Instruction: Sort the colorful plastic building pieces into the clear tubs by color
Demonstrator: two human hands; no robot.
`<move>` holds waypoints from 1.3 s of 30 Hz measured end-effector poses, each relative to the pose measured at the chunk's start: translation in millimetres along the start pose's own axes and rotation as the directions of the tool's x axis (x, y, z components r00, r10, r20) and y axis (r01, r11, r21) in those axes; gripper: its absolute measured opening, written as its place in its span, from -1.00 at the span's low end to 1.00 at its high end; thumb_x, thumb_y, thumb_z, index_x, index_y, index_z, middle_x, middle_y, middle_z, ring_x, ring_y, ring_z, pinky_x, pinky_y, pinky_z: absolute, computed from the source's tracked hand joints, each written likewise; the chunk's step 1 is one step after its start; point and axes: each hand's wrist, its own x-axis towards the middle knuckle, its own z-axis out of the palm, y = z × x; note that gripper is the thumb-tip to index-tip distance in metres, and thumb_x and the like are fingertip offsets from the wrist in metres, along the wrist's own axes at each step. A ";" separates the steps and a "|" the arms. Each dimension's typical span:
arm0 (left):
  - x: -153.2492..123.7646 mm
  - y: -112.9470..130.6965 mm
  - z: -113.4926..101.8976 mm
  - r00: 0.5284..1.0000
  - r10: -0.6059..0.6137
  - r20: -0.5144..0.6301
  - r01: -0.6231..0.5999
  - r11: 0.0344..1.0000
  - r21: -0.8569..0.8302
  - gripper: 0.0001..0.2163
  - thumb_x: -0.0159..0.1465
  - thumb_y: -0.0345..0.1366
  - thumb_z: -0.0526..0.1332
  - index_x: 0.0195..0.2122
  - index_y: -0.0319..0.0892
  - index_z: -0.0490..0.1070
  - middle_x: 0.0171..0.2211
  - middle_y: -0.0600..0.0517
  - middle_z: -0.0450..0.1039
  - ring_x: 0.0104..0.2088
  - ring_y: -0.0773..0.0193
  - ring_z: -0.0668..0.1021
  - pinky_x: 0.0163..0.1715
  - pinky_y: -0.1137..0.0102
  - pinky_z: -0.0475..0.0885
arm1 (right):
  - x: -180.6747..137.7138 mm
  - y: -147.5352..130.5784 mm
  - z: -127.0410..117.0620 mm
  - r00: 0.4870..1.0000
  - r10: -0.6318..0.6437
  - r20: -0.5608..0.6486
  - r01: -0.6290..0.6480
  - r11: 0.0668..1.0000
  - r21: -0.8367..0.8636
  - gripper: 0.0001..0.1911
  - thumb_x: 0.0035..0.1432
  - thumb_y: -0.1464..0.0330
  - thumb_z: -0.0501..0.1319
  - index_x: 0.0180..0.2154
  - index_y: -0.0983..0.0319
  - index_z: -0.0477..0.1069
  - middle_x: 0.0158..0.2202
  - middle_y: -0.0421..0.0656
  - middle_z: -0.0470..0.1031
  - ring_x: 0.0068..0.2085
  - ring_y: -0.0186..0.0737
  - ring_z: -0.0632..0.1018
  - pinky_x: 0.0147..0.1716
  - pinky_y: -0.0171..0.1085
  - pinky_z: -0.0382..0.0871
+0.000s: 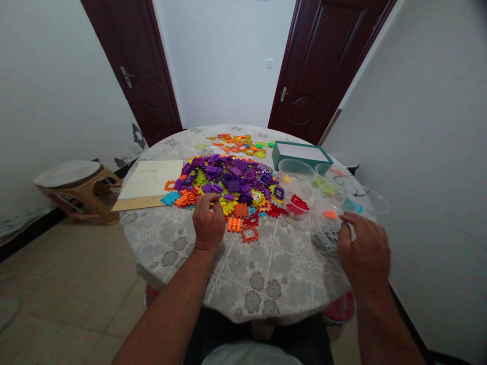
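My left hand (209,223) is at the near edge of a heap of plastic building pieces (234,180), mostly purple with yellow-green and orange. Its fingers are curled in; whatever they hold, if anything, is hidden. Just beyond the fingertips lies a purple tube piece (229,196). Orange tube pieces (234,224) and an orange square frame piece (250,233) are to its right. Over the clear plastic bowls on the right is my right hand (364,248), thumb and forefinger close together, with nothing discernible between them. Near those fingertips, an orange piece (330,215) shows in a clear bowl.
Clear bowls hold red pieces (298,204), a blue piece (353,205) and others. Behind them stands a green-edged box (300,152). An open notebook (152,180) lies left of the heap, with more orange and yellow pieces (238,144) at the back. A stool (72,175) stands left.
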 end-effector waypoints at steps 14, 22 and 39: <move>-6.7 3.5 4.6 0.976 0.159 0.148 -0.157 0.987 -0.029 -0.79 0.32 -0.55 0.13 -0.22 -0.12 0.47 -0.23 -0.04 0.58 -0.12 0.17 0.61 -0.02 0.25 0.53 | 0.9 -131.1 90.6 0.743 -0.220 0.631 0.022 0.952 0.306 -0.47 0.25 0.10 0.39 0.16 0.20 0.46 0.28 0.11 0.37 0.21 0.17 0.51 0.16 0.07 0.49; -10.8 4.6 6.5 0.929 0.246 0.277 -0.246 0.969 -0.037 -0.82 0.35 -0.52 0.12 -0.20 -0.12 0.45 -0.24 -0.04 0.55 -0.12 0.14 0.60 -0.02 0.23 0.54 | -7.2 -114.8 88.5 0.759 -0.256 0.598 -0.052 0.893 0.448 -0.48 0.17 0.17 0.44 0.11 0.14 0.40 0.38 0.06 0.22 0.32 0.12 0.42 0.24 0.04 0.43; -22.3 11.2 5.8 0.656 0.159 0.738 -0.055 0.985 -0.163 -0.64 0.35 -0.34 0.29 0.17 -0.04 0.47 -0.23 0.03 0.65 -0.31 0.21 0.65 -0.27 0.34 0.53 | -0.5 -115.1 93.1 0.850 -0.274 0.451 -0.090 0.766 0.636 -0.71 0.26 0.34 0.30 0.02 0.18 0.44 0.05 -0.01 0.50 0.05 -0.05 0.56 0.04 -0.11 0.51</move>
